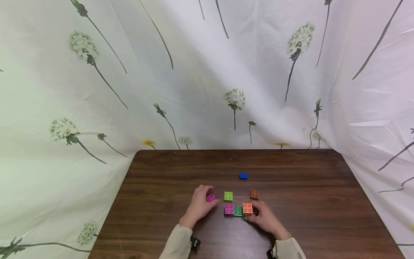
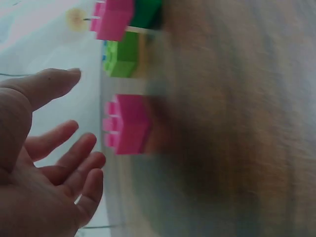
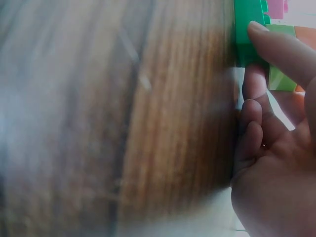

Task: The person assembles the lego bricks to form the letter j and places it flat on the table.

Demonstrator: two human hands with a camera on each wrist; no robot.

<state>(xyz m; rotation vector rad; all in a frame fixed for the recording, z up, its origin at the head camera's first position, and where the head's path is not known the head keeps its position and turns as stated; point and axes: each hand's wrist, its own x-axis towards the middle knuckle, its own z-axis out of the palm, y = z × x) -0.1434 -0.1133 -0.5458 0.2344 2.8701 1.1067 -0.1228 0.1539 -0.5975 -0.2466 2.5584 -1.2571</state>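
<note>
A magenta brick [image 1: 210, 198] sits on the table between the spread thumb and fingers of my left hand [image 1: 199, 204]. In the left wrist view a gap shows between that hand [image 2: 49, 148] and the pink-looking brick [image 2: 129, 124]. My right hand [image 1: 266, 218] holds the right end of a brick assembly, thumb in front and fingers behind. It has a green base brick [image 1: 238, 211], a second magenta brick [image 1: 229, 209] on its left and an orange brick [image 1: 247, 208] on its right. The right wrist view shows light green [image 3: 282, 58] between green and orange.
A lime brick [image 1: 228, 196] stands just behind the assembly, with a brown brick [image 1: 254, 194] to its right. Farther back lies a blue brick [image 1: 243, 176]. The dark wooden table [image 1: 155, 172] ends at a white flower-print cloth [image 1: 200, 108].
</note>
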